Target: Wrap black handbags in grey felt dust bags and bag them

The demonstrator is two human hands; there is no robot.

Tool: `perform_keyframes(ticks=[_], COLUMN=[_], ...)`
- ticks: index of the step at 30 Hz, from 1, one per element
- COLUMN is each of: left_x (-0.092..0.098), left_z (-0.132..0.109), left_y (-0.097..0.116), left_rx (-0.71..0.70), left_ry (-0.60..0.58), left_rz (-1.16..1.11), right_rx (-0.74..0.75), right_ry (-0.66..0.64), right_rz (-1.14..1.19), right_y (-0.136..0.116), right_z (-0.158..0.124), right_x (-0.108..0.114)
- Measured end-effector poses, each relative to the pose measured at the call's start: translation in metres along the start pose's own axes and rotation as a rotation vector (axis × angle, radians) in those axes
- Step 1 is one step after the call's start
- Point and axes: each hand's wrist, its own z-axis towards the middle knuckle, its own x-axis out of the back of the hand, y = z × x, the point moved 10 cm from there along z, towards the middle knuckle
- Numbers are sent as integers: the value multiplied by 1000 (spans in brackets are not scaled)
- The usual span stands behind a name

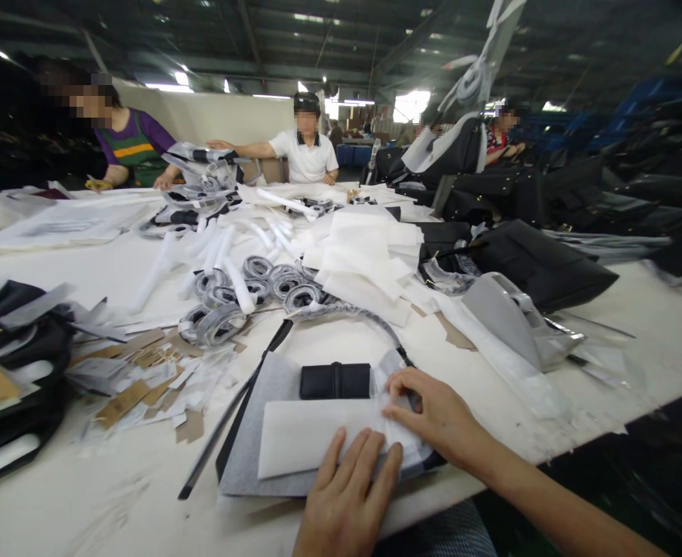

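Observation:
A bag lies flat near the table's front edge, covered by a grey sheet (254, 456) with a black handle arching behind it. On it rests a white foam sheet (294, 437), and just behind that a small black folded piece (335, 381). My left hand (352, 495) lies with fingers spread on the front of the foam sheet. To its right, my right hand (427, 406) pinches thin translucent wrapping (384, 375) at the bag's right side, thumb and forefinger nearly together.
Wrapped strap coils (219, 321) and white foam sheets (364, 247) lie behind the bag. Brown card scraps (124, 402) and black bags (22, 379) are at the left; another black bag (543, 267) sits at the right. Several people are around the table's far side.

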Motion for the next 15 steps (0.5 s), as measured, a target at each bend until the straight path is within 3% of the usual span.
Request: perform_keyframes(ticks=[5, 9, 15], left_x=[-4, -2, -13], left_z=[3, 8, 1], left_y=[6, 9, 9], left_rx=[-72, -97, -131], left_ry=[-88, -38, -6], left_rz=[65, 108, 132], right_rx=[-90, -99, 24], right_ry=[-13, -16, 16], right_rz=[-19, -14, 105], right_y=[9, 12, 3], right_z=[6, 16, 14], right_x=[0, -2, 13])
